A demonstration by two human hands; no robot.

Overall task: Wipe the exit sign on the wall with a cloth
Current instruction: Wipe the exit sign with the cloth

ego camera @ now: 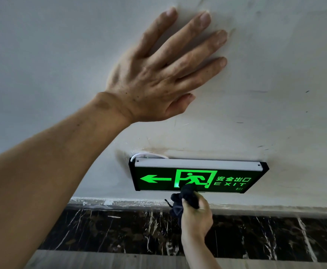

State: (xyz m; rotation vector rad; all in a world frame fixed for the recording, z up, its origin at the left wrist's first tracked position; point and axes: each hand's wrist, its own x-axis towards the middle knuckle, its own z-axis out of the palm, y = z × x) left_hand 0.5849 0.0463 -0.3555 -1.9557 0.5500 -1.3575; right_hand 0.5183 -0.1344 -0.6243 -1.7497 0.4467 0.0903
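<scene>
The exit sign (226, 178) is a black panel with a lit green arrow, running figure and the word EXIT, mounted low on the white wall (275, 94). A grey strip runs along its top edge. My right hand (196, 217) reaches up from below, shut on a dark cloth (186, 195) that presses against the sign's lower edge, under the running figure. My left hand (158, 74) rests flat on the wall above the sign, fingers spread, holding nothing.
A white cable (149, 155) loops out of the wall at the sign's top left corner. Below the sign runs a dark marble skirting (100, 230) with white veins, and grey floor (100, 261) lies beneath it. The wall has scuffs and stains.
</scene>
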